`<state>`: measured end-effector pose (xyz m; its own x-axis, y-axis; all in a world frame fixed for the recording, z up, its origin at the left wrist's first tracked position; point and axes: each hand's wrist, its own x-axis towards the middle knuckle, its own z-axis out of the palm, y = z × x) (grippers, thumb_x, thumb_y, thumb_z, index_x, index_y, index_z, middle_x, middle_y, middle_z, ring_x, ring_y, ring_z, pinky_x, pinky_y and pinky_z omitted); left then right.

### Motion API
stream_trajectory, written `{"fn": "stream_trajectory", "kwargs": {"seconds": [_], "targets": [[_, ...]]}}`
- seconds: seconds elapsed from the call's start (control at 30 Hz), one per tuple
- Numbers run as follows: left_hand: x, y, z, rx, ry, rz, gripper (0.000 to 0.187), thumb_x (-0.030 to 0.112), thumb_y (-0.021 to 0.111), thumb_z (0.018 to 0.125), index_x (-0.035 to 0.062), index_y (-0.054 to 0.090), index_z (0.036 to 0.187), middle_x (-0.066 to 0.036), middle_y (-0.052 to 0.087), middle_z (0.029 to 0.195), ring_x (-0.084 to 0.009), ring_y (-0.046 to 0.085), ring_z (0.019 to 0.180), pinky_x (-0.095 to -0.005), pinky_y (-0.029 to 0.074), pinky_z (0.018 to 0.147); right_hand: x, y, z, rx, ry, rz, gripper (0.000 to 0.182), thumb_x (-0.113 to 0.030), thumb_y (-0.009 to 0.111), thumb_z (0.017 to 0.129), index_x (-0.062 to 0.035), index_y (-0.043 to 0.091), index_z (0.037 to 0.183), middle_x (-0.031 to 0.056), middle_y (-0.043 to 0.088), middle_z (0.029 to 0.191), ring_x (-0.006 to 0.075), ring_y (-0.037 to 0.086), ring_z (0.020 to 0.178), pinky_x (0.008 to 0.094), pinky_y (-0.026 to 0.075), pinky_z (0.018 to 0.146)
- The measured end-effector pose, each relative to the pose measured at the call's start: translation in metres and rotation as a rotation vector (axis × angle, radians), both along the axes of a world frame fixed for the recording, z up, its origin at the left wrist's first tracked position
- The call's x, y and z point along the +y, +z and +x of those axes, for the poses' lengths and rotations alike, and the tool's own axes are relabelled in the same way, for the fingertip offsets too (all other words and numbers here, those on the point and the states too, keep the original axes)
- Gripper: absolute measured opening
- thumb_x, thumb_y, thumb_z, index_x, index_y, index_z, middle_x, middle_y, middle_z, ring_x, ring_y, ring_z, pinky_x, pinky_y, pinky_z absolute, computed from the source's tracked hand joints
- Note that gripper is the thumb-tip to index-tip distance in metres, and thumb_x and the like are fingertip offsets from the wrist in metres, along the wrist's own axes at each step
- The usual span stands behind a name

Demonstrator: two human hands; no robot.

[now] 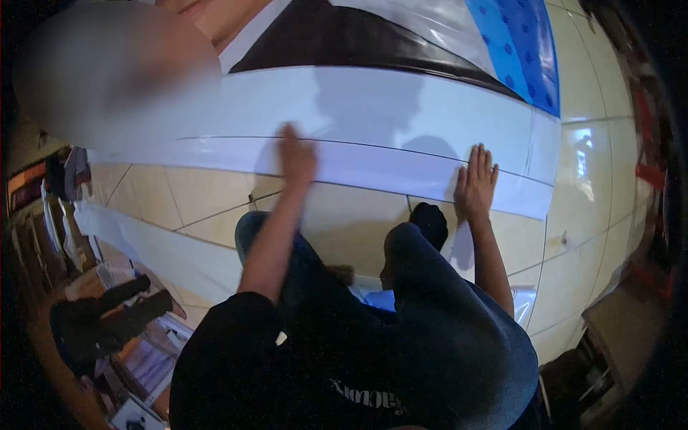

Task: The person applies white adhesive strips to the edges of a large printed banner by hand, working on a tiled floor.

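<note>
A large printed sheet [373, 100] lies on the tiled floor, with a broad white border and a dark line running along it. Its front strip [387, 175] looks pale lilac. My right hand [478, 185] rests flat on this strip near its right end, fingers stretched out and together, holding nothing. My left hand [296, 156] is over the strip further left, across the dark line. It is smeared by motion, so its fingers and anything in them cannot be made out.
Beige floor tiles [580, 179] lie right of the sheet. A long white strip [165, 251] crosses the floor at the left. A person in dark clothes [93, 322] is at the lower left. My knees are bent close to the sheet's front edge.
</note>
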<state>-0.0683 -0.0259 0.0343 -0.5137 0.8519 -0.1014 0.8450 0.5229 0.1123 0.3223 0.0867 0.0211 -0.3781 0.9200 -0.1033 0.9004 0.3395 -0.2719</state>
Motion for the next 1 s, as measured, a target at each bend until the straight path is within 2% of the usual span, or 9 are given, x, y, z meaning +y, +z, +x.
{"fn": "stream_trajectory", "kwargs": {"seconds": [0.07, 0.17, 0.3, 0.43, 0.53, 0.63, 0.87, 0.97, 1.0], "targets": [[0.016, -0.005, -0.011, 0.043, 0.257, -0.025, 0.069, 0.032, 0.041, 0.095, -0.0096, 0.012, 0.143, -0.027, 0.014, 0.150, -0.0414, 0.013, 0.140, -0.0511, 0.009, 0.113, 0.017, -0.001, 0.006, -0.046, 0.014, 0.091, 0.056, -0.025, 0.039, 0.095, 0.0001, 0.025, 0.143, 0.0160, 0.027, 0.150, 0.0314, 0.023, 0.139, 0.0532, 0.015, 0.112], [0.033, -0.029, 0.049, 0.010, 0.186, 0.010, 0.068, 0.029, 0.039, 0.096, -0.0117, 0.011, 0.142, -0.028, 0.009, 0.151, -0.0414, 0.008, 0.140, -0.0538, 0.008, 0.113, 0.012, 0.002, -0.008, 0.138, 0.302, -0.028, 0.054, -0.021, 0.043, 0.092, 0.0007, 0.031, 0.140, 0.0171, 0.033, 0.146, 0.0316, 0.031, 0.136, 0.0523, 0.020, 0.111], [0.047, 0.000, 0.135, -0.137, -0.446, -0.040, 0.066, 0.032, 0.039, 0.095, -0.0063, 0.016, 0.144, -0.022, 0.011, 0.153, -0.0398, 0.006, 0.141, -0.0537, 0.005, 0.113, 0.015, 0.020, 0.020, 0.103, 0.288, 0.073, 0.051, -0.015, 0.044, 0.089, 0.0025, 0.037, 0.136, 0.0206, 0.035, 0.144, 0.0323, 0.034, 0.134, 0.0525, 0.025, 0.109], [0.063, 0.007, 0.179, -0.091, -0.558, -0.051, 0.063, 0.030, 0.039, 0.095, -0.0050, 0.020, 0.144, -0.021, 0.016, 0.152, -0.0362, 0.013, 0.141, -0.0512, 0.009, 0.114, 0.001, 0.002, 0.011, 0.276, 0.103, 0.021, 0.046, -0.011, 0.044, 0.088, 0.0069, 0.042, 0.130, 0.0247, 0.041, 0.138, 0.0342, 0.039, 0.130, 0.0521, 0.029, 0.106], [0.075, 0.008, 0.195, -0.146, -0.800, -0.071, 0.061, 0.028, 0.040, 0.094, -0.0027, 0.022, 0.144, -0.017, 0.019, 0.152, -0.0331, 0.017, 0.141, -0.0493, 0.012, 0.114, -0.004, 0.018, -0.018, 0.204, 0.317, 0.050, 0.047, -0.011, 0.044, 0.086, 0.0064, 0.042, 0.130, 0.0222, 0.043, 0.137, 0.0335, 0.040, 0.129, 0.0509, 0.030, 0.107], [0.074, 0.011, 0.172, -0.176, -0.841, -0.095, 0.059, 0.026, 0.040, 0.094, 0.0008, 0.023, 0.144, -0.014, 0.020, 0.152, -0.0310, 0.019, 0.140, -0.0476, 0.013, 0.114, -0.001, 0.023, 0.025, 0.011, 0.060, 0.126, 0.048, -0.012, 0.046, 0.085, 0.0064, 0.044, 0.129, 0.0211, 0.043, 0.138, 0.0326, 0.037, 0.132, 0.0498, 0.028, 0.108], [0.076, 0.013, 0.170, -0.204, -0.765, -0.088, 0.060, 0.028, 0.040, 0.094, 0.0017, 0.022, 0.145, -0.014, 0.021, 0.152, -0.0325, 0.017, 0.141, -0.0503, 0.011, 0.114, -0.010, -0.005, -0.008, 0.135, 0.245, 0.124, 0.048, -0.016, 0.043, 0.091, 0.0034, 0.039, 0.135, 0.0190, 0.041, 0.140, 0.0329, 0.039, 0.131, 0.0516, 0.025, 0.109], [0.075, 0.007, 0.158, -0.178, -0.732, -0.114, 0.062, 0.030, 0.041, 0.094, 0.0002, 0.022, 0.145, -0.016, 0.020, 0.152, -0.0341, 0.017, 0.141, -0.0505, 0.010, 0.114, -0.003, 0.005, 0.042, -0.139, -0.040, 0.053, 0.054, -0.019, 0.040, 0.094, -0.0016, 0.026, 0.143, 0.0159, 0.031, 0.148, 0.0297, 0.029, 0.137, 0.0526, 0.017, 0.112], [0.070, 0.004, 0.162, -0.113, -0.698, -0.087, 0.063, 0.031, 0.042, 0.093, -0.0007, 0.022, 0.144, -0.017, 0.020, 0.152, -0.0345, 0.017, 0.141, -0.0503, 0.010, 0.114, -0.005, 0.011, 0.049, 0.031, -0.096, 0.030, 0.051, -0.019, 0.038, 0.096, -0.0021, 0.027, 0.143, 0.0152, 0.029, 0.149, 0.0292, 0.025, 0.139, 0.0528, 0.015, 0.112]]}}
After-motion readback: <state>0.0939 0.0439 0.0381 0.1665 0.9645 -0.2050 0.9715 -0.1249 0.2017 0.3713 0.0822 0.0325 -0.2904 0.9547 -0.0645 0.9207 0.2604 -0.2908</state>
